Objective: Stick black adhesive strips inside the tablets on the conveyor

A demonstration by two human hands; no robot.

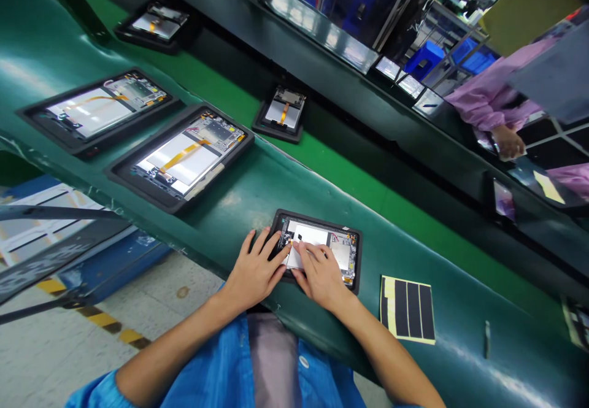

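Note:
An opened tablet (341, 252), with its battery and circuit board exposed, lies in a black padded tray (359, 262) in front of me. My left hand (260, 270) rests over the tray's left end, fingers spread, fingertips at the tablet's connector end. My right hand (322, 273) lies across the tablet's middle, fingers apart. Its index fingertip meets the white battery (315, 234) close to the left fingertips. A small black piece (300, 237) sits on the battery just above that finger. Whether anything thin is under the fingertips is hidden.
To the right lie a yellow sheet with black strips (407, 308) and a small thin rod (487, 339). Two opened tablets in trays (184, 156) (99, 110) stand at left. Others ride the green belt (340, 172). A co-worker's hand (508, 143) works across the line.

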